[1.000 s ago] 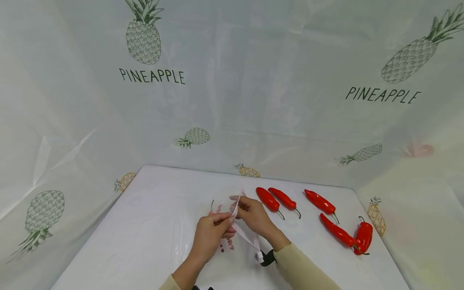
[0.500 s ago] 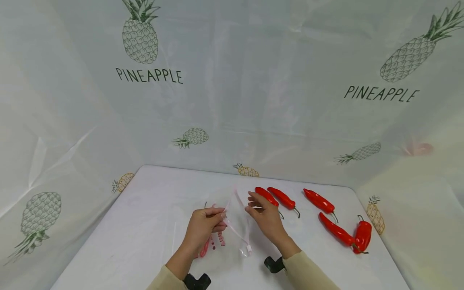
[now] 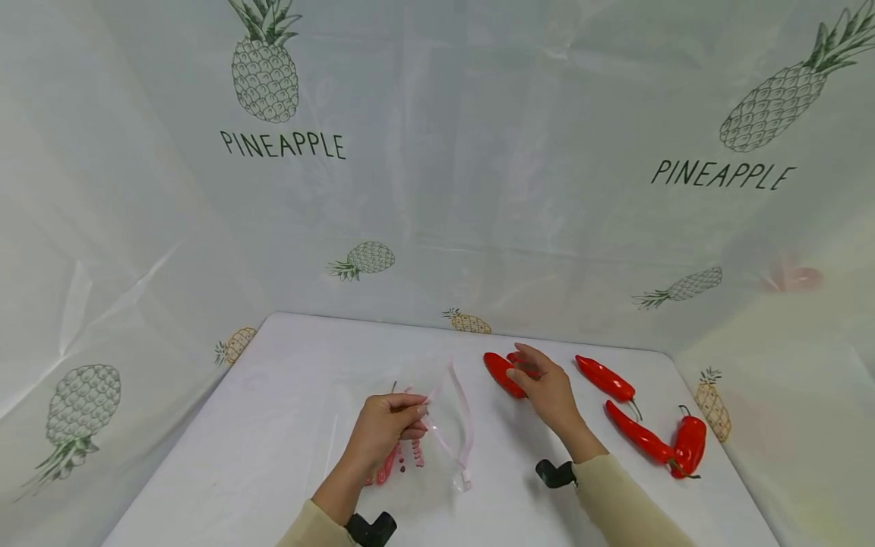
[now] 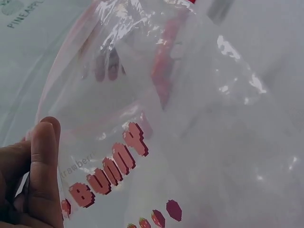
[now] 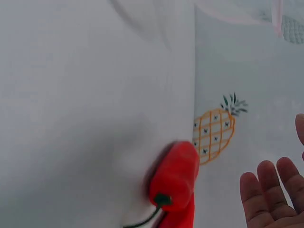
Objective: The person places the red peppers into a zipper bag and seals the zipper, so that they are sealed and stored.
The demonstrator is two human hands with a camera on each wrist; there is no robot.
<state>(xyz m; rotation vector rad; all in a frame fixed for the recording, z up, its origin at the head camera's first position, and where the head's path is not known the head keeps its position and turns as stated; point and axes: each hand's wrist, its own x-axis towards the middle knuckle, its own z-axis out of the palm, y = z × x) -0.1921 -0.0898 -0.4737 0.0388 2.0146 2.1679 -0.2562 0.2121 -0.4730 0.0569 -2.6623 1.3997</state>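
My left hand [image 3: 384, 429] pinches the rim of a clear plastic zip bag [image 3: 468, 425] edged in pink, with a white slider at its lower corner. The bag's mouth gapes open toward the right. In the left wrist view the bag shows pink BUNNY lettering [image 4: 108, 167]. Red patches show low on the bag beside the left hand; print or contents, I cannot tell. My right hand [image 3: 555, 395], fingers loosely spread and holding nothing, hovers over two red peppers [image 3: 503, 374] at the back, partly hiding them. The right wrist view shows a red pepper [image 5: 175, 176] beside its fingertips.
More red peppers lie to the right: one at the back [image 3: 605, 378], a long one [image 3: 637, 433] and a shorter one [image 3: 689, 442] touching near the right edge. The white table [image 3: 273, 425] is backed by a pineapple-print sheet [image 3: 437, 190].
My right hand has let go of the bag's rim and moved right and back, over the peppers. The left hand has shifted slightly left, still pinching the bag, whose mouth has widened.
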